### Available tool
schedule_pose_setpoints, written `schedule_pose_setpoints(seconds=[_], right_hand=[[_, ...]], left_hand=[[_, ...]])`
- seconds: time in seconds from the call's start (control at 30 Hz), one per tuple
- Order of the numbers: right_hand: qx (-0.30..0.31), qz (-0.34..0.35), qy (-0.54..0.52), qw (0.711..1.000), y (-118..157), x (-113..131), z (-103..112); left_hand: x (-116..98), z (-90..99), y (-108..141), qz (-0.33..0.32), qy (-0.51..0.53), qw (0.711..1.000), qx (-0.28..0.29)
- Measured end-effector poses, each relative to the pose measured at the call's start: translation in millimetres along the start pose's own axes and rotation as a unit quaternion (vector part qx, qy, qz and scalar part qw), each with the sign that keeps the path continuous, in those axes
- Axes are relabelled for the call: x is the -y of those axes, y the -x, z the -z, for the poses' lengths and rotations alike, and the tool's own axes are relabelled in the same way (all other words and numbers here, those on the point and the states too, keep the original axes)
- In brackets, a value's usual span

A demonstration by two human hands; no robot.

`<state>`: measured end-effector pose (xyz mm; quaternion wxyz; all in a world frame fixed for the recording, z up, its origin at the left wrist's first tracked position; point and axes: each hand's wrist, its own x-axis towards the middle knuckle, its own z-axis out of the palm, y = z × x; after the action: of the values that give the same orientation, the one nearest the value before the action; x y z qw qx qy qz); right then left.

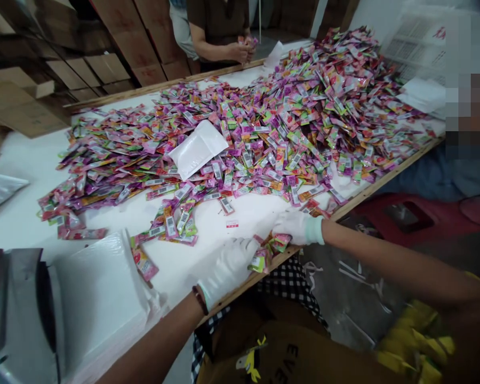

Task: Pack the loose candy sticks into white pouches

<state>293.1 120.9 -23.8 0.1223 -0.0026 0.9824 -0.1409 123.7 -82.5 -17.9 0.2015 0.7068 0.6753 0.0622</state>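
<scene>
A broad heap of small pink, purple and green packets (264, 122) covers much of the white table (212, 234). My left hand (228, 266), in a white glove, rests at the near edge with its fingers curled against a few packets (260, 261). My right hand (294, 226), also gloved, lies just right of it, its fingers over packets (280, 242) by the wooden edge. Whether either hand grips a packet is hidden. On the heap lies a white pouch (200, 149).
A stack of white bags (100, 293) stands at the left beside a grey machine (28, 314). A silvery bag (2, 189) and an open carton (28, 106) lie beyond. Across the table a person's hands (242, 52) hold packets. A red stool (408, 218) stands at the right.
</scene>
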Motion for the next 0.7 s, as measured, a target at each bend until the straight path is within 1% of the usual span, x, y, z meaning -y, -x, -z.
schedule_pose_setpoints(seconds=[0.07,0.1,0.2,0.27,0.33,0.4,0.47,0.53,0.6,0.63,0.7], right_hand=[[0.001,-0.011,0.036,0.999,-3.9,3.8,-5.8],[0.001,-0.017,0.046,0.999,-5.0,4.8,-7.3],[0.000,-0.020,0.060,0.998,-5.6,5.6,-9.3],[-0.001,-0.025,0.062,0.998,-4.2,4.5,-10.9],[-0.006,-0.024,0.053,0.998,-1.3,1.8,-12.6],[-0.025,-0.023,0.038,0.999,3.2,-1.6,-12.9],[-0.049,-0.027,0.024,0.998,7.9,-3.7,-10.4],[-0.066,-0.025,0.011,0.997,9.9,-1.5,-6.0],[-0.069,-0.002,-0.011,0.998,6.0,6.4,-2.2],[-0.066,0.015,-0.021,0.998,1.4,12.2,-1.3],[-0.053,0.043,-0.026,0.997,-11.9,25.7,-2.0]], left_hand=[[-0.2,-9.9,-0.7,0.021,-0.072,0.997,-0.010],[2.0,-13.6,-1.3,0.026,-0.088,0.996,-0.016],[12.7,-19.4,-4.3,0.023,-0.096,0.995,-0.031],[19.8,-18.8,-7.0,0.015,-0.091,0.995,-0.039],[26.4,-13.2,-8.7,0.014,-0.059,0.996,-0.062],[33.6,-1.9,-7.9,0.046,0.018,0.993,-0.104],[40.5,13.1,-4.5,0.110,0.126,0.974,-0.154],[44.2,25.8,-0.4,0.174,0.222,0.942,-0.183],[42.2,29.7,1.4,0.213,0.268,0.921,-0.186],[39.1,27.4,0.8,0.224,0.270,0.920,-0.174],[30.6,15.8,-3.7,0.238,0.224,0.935,-0.136]])
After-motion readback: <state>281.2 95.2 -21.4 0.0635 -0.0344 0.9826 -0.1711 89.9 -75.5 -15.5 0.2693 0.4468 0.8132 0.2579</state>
